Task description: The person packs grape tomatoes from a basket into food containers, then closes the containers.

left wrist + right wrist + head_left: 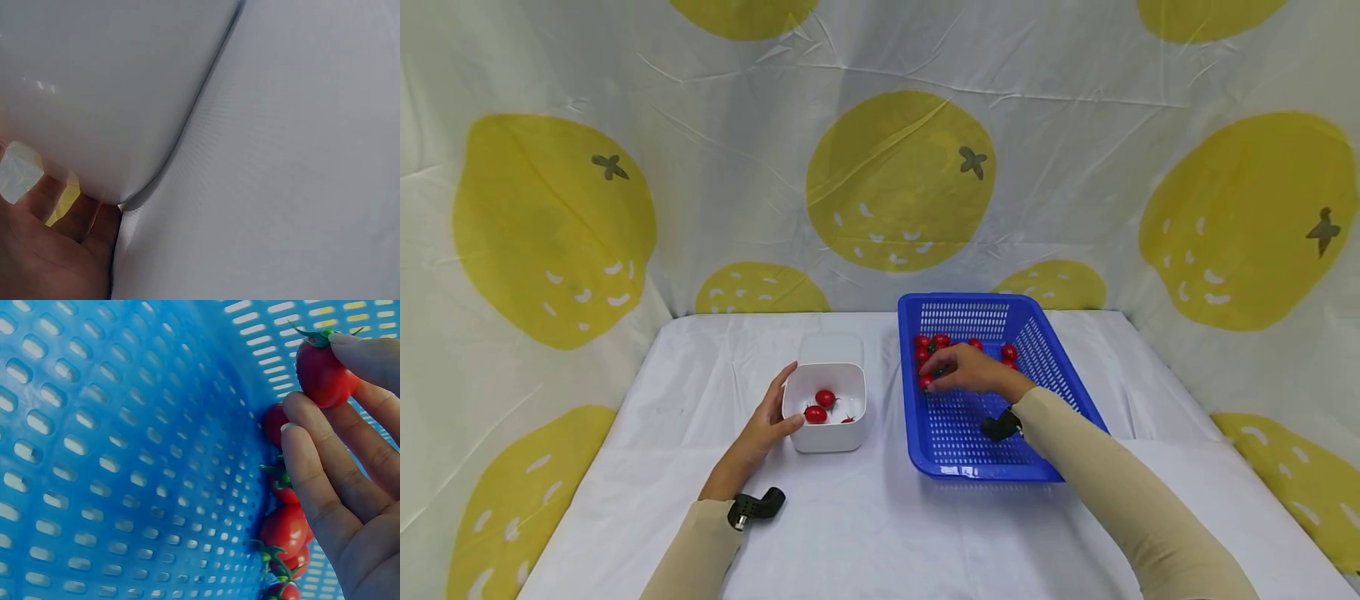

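Note:
My left hand (763, 425) holds a small white square box (827, 439), thumb at its near left rim and fingers along its left side. In the left wrist view, those fingers curl against the box's glossy wall (106, 94). Cherry tomatoes (816, 414) lie inside it, green stems still on. Over the left part of a blue plastic basket (940, 469) is my right hand (970, 369). Its thumb and fingers pinch one red cherry tomato (322, 372) by the stem end, as the right wrist view shows. More tomatoes (284, 531) line the basket wall below the fingers.
Behind the box lies a pale, rounded-square lid (831, 347). Several other tomatoes (1009, 352) sit toward the basket's far and right sides. A white cloth (850, 533) covers the table, and a lemon-print curtain (737, 183) hangs behind and at both sides.

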The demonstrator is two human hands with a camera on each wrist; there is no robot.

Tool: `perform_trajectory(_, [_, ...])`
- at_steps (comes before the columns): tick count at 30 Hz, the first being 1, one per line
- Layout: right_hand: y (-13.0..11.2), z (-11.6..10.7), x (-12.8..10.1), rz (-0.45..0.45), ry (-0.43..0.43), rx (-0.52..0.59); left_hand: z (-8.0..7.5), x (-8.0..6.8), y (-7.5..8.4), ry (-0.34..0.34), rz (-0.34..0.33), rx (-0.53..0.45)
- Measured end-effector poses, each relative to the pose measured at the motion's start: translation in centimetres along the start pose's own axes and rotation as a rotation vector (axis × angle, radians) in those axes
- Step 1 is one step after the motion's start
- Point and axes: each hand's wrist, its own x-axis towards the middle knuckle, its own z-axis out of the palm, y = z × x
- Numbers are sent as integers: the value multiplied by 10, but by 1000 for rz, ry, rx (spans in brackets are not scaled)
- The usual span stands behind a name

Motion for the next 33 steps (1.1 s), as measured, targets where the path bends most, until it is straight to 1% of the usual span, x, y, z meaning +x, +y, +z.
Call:
perform_trajectory(12, [-5, -4, 1, -28, 80, -28, 0, 0, -2, 9, -13, 16])
perform_trajectory(19, [-13, -8, 2, -31, 97, 29, -1, 1, -2, -1, 6, 18])
perform_trajectory(22, [-16, -9, 3, -35, 106, 47, -1, 1, -2, 2, 4, 21])
perform_trajectory(28, [-23, -11, 3, -46, 126, 132, 0, 0, -2, 4, 0, 10])
perform_trajectory(33, [-30, -14, 3, -30, 155, 137, -1, 0, -2, 1, 4, 11])
